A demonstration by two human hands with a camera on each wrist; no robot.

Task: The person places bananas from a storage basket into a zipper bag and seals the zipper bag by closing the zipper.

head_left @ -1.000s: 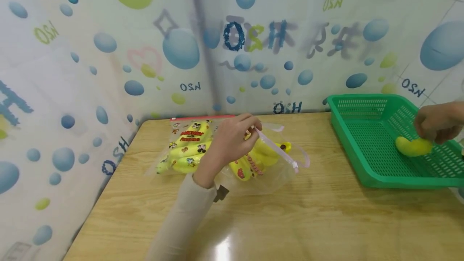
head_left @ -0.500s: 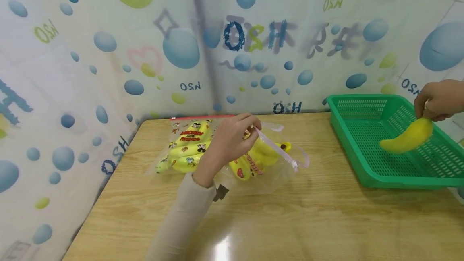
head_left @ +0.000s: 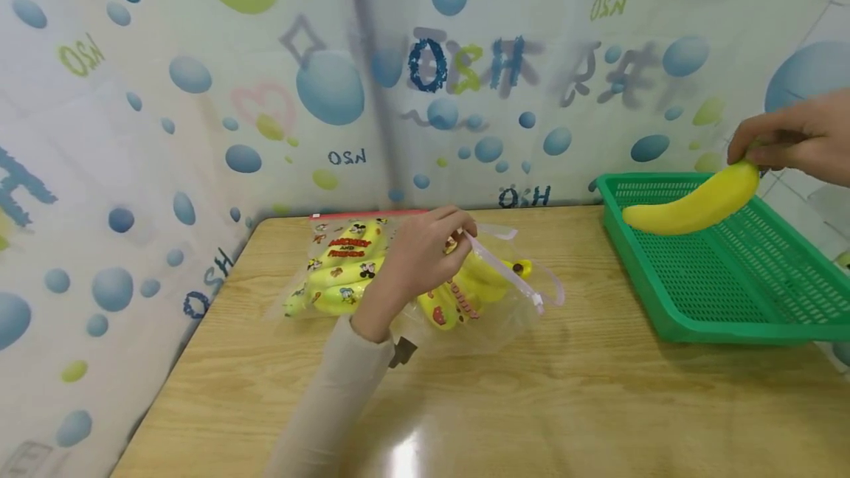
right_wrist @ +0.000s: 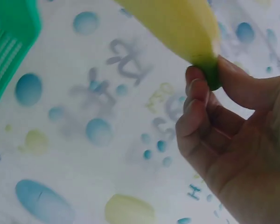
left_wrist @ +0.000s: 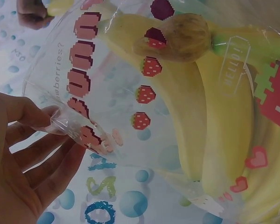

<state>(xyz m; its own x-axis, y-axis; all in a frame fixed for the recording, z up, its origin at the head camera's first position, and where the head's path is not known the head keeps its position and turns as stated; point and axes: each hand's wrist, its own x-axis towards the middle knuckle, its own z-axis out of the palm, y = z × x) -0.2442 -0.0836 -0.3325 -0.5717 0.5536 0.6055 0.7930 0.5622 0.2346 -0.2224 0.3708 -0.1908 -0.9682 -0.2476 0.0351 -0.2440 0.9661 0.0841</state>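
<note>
A banana [head_left: 697, 205] is held up over the green basket, my right hand [head_left: 797, 135] pinching its green end between thumb and fingers. The right wrist view shows that green tip [right_wrist: 207, 72] between the thumb and fingertips. My left hand [head_left: 428, 253] pinches the edge of a clear zip bag [head_left: 505, 334] with a pale pink zip strip and slider. Through the printed film, bananas [left_wrist: 224, 121] show inside this bag, and the left wrist view has the thumb and fingers gripping the film. The bag's mouth gapes a little at the right.
Left of the left hand lies another zip bag [head_left: 299, 286] with a red zip edge and bananas inside. The green basket [head_left: 684, 329] stands at the right of the wooden table [head_left: 564, 404]. A patterned curtain [head_left: 564, 94] hangs right behind the table.
My right hand has lifted the banana out of the green basket and moved it up and to the left. My left hand has stayed on the bag's edge.
</note>
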